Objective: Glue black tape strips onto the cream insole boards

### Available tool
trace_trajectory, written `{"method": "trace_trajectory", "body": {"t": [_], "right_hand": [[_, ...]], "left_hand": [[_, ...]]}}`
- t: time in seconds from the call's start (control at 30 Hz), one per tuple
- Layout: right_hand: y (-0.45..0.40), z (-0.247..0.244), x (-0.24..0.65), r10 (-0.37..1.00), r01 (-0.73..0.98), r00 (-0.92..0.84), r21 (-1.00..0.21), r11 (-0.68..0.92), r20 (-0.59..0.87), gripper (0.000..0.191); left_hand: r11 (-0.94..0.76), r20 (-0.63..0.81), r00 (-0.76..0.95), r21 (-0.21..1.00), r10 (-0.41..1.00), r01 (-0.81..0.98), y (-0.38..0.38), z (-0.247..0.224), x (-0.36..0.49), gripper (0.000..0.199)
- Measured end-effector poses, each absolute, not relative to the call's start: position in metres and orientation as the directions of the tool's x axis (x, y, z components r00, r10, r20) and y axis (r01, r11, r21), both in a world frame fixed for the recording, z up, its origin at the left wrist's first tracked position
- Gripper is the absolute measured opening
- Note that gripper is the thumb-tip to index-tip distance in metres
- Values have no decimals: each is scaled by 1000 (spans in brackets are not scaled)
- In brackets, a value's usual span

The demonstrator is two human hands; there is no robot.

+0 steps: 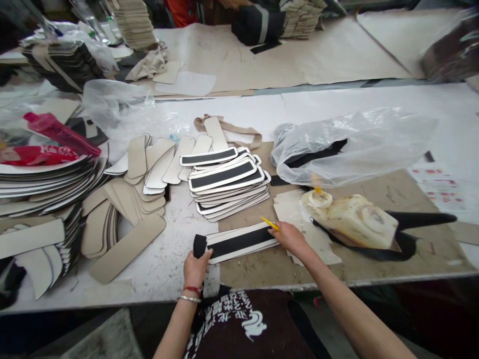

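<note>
Pale panels [243,251] lie in a low pile at the lower centre of the frame, partly on a brown board [250,274] spread over the white-covered table [177,222]. A clear plastic bag [374,149] fills the upper right of that surface; a stack of bordered pieces [226,179] stands just above the pile, and a yellowed container [350,222] sits to its right. Both hands are at the pile. The right hand [291,237], at its right end, is folded around a yellow pointed tool [270,224]; the left hand [196,269], at its left end, seems to pinch a black tab [199,245], thumb by the panel's corner. A black strip [239,243] runs along the uppermost panel within its pale border. The step in hand looks like seating that strip; the next move seems to call for keeping it straight and flat, with the border even.
</note>
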State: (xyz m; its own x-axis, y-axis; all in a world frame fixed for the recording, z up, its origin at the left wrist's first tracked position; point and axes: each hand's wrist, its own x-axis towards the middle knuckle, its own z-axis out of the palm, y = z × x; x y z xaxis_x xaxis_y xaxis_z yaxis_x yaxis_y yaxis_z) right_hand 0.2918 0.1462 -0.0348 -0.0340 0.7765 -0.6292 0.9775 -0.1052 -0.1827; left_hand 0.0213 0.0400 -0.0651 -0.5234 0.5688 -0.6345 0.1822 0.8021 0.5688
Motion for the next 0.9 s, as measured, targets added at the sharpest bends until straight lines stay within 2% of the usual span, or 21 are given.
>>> {"method": "trace_trajectory", "body": {"t": [0.23, 0.43, 0.53, 0.6, 0.7, 0.77, 0.9], "right_hand": [[135, -23, 293, 837, 997, 41, -35, -71, -545, 32], [118, -25, 296, 856, 978, 131, -76, -194, -501, 26], [115, -31, 296, 877, 949, 129, -199, -244, -462, 26], [115, -34, 296, 889, 903, 112, -328, -278, -444, 28], [114, -30, 299, 885, 744, 20, -584, -323, -464, 29], [113, -22, 300, 868, 596, -37, -709, -378, -494, 29], [112, -3, 302, 827, 398, -100, -784, -476, -553, 30]], "left_hand": [[812, -629, -540, 548, 559, 202, 41, -60, 22, 34], [812, -633, -519, 522, 574, 261, 43, -58, 21, 33], [802, -627, -513, 536, 587, 263, 43, -59, 20, 32], [792, -615, -517, 556, 596, 252, 42, -60, 18, 32], [780, -593, -536, 583, 601, 229, 40, -60, 15, 32], [770, -572, -558, 601, 602, 214, 38, -55, 12, 32], [708, -572, -530, 702, 625, 77, 32, -37, 10, 39]]}}
